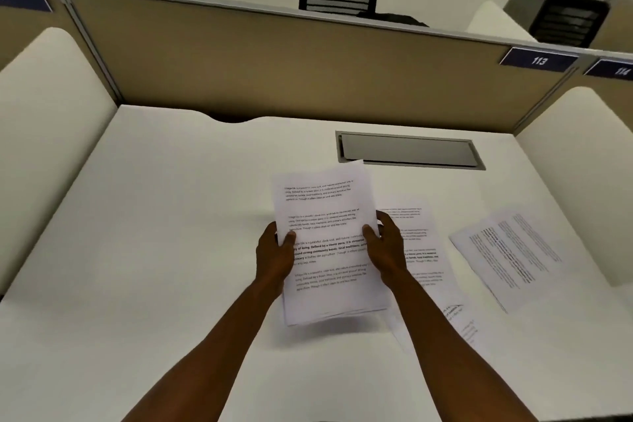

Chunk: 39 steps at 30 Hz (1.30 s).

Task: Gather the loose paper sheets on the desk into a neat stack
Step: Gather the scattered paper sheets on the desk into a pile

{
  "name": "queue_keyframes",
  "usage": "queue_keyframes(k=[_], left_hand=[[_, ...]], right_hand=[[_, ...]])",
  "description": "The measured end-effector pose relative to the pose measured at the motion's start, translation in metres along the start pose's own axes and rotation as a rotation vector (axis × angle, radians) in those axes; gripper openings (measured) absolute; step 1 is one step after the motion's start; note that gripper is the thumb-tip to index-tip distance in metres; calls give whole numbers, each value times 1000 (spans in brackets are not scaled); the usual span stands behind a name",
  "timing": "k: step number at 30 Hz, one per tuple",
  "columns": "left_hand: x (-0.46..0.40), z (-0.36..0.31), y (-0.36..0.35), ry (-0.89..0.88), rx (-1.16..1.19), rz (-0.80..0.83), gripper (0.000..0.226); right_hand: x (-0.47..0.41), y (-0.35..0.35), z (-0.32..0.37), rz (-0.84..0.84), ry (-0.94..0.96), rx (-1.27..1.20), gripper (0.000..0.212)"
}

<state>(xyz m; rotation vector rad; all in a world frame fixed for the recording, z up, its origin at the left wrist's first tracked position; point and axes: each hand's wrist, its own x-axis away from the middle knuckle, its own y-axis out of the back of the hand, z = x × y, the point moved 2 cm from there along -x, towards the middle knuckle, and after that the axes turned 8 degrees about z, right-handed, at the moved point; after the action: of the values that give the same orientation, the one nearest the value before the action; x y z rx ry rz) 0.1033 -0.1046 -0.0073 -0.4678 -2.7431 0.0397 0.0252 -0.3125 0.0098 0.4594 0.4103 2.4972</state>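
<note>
A bundle of printed white sheets (325,216) hangs above the white desk (154,233), lifted off the surface with a shadow under its near edge. My left hand (274,255) grips its left edge and my right hand (387,247) grips its right edge, thumbs on top. Loose sheets (424,250) lie flat on the desk just right of my right hand, partly hidden by my forearm. Another loose sheet or two (513,257) lie askew farther right, near the side panel.
A grey cable hatch (407,149) is set into the desk behind the papers. Tan partition (274,68) closes the back; cream side panels (44,134) flank the desk. Black chairs stand beyond the partition.
</note>
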Motion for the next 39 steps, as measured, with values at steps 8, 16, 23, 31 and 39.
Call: queue_keyframes(k=[8,16,23,31,39], left_hand=[[-22,17,-100,228,-23,159,36],[-23,29,-164,273,-236,164,25],[-28,20,-203,301,-600,87,44],[-41,27,-214,266,-622,87,42],[-44,15,-224,249,-354,52,31]], right_hand=[[-16,91,-41,-40,-178,-46,39],[-39,140,-73,-87,-205,-1,38],[-59,148,-86,-106,-142,256,39],[-77,148,-99,-120,-229,524,45],[-76,148,-102,-161,-146,575,42]])
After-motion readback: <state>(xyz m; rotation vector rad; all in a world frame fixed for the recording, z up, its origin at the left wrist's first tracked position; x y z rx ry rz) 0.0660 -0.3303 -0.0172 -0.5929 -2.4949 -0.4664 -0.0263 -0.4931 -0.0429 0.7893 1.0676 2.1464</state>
